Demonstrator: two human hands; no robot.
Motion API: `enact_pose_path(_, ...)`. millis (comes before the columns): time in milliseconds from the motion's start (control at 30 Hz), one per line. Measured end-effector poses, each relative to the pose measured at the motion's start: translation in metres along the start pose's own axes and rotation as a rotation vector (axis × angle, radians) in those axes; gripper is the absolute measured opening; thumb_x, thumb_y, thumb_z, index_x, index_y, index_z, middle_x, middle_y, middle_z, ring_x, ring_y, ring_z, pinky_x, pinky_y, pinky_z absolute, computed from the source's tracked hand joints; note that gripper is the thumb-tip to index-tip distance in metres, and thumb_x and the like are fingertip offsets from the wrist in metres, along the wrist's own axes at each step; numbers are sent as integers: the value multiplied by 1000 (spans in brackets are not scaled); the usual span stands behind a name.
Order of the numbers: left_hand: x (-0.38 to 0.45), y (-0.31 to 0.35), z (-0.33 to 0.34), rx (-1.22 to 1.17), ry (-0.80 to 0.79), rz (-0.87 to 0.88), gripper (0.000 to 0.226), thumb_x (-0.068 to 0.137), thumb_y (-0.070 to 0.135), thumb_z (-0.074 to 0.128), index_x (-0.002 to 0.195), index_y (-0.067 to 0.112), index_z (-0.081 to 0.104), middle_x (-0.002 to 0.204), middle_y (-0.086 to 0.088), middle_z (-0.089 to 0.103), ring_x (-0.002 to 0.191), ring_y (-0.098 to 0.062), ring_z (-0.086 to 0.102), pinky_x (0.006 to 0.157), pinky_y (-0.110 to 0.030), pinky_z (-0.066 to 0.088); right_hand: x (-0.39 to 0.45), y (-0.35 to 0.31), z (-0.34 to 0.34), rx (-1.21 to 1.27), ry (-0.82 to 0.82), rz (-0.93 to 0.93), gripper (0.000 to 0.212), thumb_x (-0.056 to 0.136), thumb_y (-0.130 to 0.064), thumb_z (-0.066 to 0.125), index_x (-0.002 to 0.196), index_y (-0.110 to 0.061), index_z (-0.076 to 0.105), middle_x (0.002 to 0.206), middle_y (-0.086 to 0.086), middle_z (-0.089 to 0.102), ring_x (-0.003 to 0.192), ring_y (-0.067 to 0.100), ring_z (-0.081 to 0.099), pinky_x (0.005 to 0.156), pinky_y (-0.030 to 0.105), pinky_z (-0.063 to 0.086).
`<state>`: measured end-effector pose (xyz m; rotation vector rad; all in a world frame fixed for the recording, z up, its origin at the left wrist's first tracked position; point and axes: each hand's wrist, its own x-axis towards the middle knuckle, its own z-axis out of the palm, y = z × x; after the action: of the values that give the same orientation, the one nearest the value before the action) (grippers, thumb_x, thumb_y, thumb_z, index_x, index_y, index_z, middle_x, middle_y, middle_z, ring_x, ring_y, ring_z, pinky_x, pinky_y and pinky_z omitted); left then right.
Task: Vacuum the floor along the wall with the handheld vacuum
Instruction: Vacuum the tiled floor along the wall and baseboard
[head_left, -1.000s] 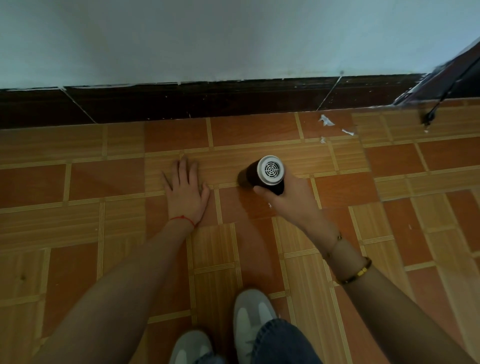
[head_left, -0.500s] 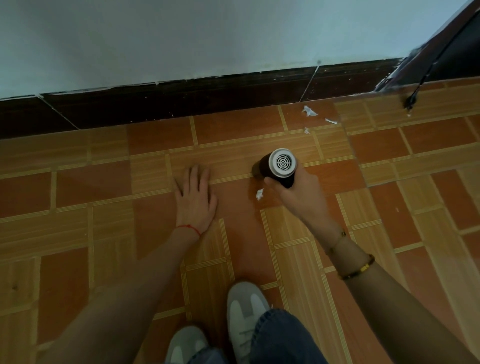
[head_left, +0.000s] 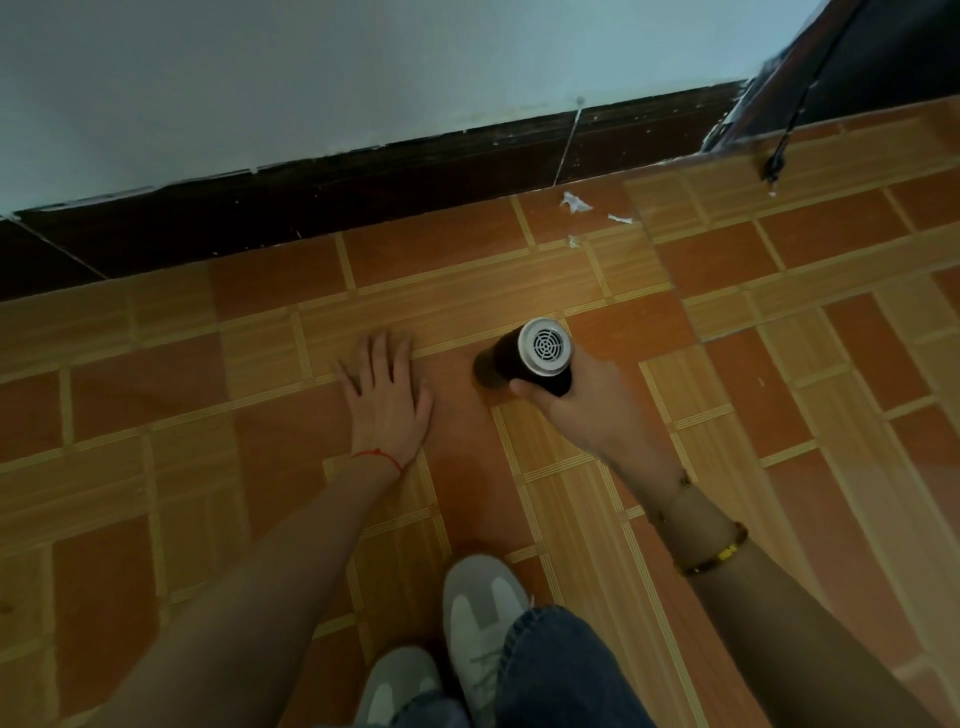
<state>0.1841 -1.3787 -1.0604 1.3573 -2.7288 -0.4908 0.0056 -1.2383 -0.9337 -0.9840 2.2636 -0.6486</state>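
Observation:
My right hand (head_left: 587, 410) grips a black cylindrical handheld vacuum (head_left: 535, 356) whose silver vented end faces up at me; its nozzle end points down and left onto the orange tiled floor (head_left: 467, 483). My left hand (head_left: 387, 400) lies flat on the tiles, fingers spread, just left of the vacuum. Small white paper scraps (head_left: 574, 202) lie on the floor close to the dark baseboard (head_left: 363, 197) under the pale wall (head_left: 363, 78), up and right of the vacuum.
My two grey shoes (head_left: 483, 618) and a jeans leg are at the bottom centre. A dark piece of furniture or frame (head_left: 857, 57) with a black dangling cable (head_left: 779, 150) stands in the top right corner.
The vacuum's nozzle has slid left and down over the white scrap that lay by my right hand half a second ago; that scrap is no longer visible. My left hand stays flat.

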Motion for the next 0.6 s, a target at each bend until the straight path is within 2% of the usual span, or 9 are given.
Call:
enact_pose_path(67, 6, 3, -1, 1, 3, 13, 58, 102, 40, 36, 154, 17, 26, 161, -16, 22, 152, -33, 11, 118, -67, 4, 3, -1, 0, 10, 24, 2, 63, 84, -47, 68, 139, -29, 43, 100, -13, 61, 92, 7, 58, 66, 15, 42)
enact_pose_path(167, 21, 5, -3, 22, 3, 23, 56, 102, 40, 36, 151, 15, 30, 160, -18, 25, 151, -35, 14, 118, -68, 5, 11, -3, 1, 25, 20, 14, 65, 82, -49, 70, 137, -28, 44, 110, -8, 67, 100, 13, 62, 79, 31, 52)
enact_pose_path(333, 50, 7, -7, 44, 13, 31, 56, 99, 39, 39, 149, 14, 32, 159, -20, 24, 150, -38, 16, 117, -70, 7, 34, -6, 1, 25, 108, 19, 64, 83, -50, 68, 137, -25, 44, 110, -7, 67, 99, 13, 62, 73, 25, 48)
enact_pose_path(467, 74, 12, -9, 37, 40, 56, 57, 97, 38, 40, 149, 14, 32, 161, -16, 21, 151, -36, 13, 117, -70, 7, 64, -6, -6, 53, 189, 40, 65, 83, -50, 68, 136, -21, 45, 116, -2, 67, 105, 19, 63, 84, 39, 54)
enact_pose_path(600, 98, 26, -10, 18, 54, 82, 60, 98, 37, 40, 153, 15, 28, 162, -15, 20, 151, -35, 13, 118, -68, 2, 95, -12, -11, 67, 234, 4, 66, 85, -48, 68, 139, -19, 42, 121, -2, 65, 110, 18, 61, 87, 38, 53)
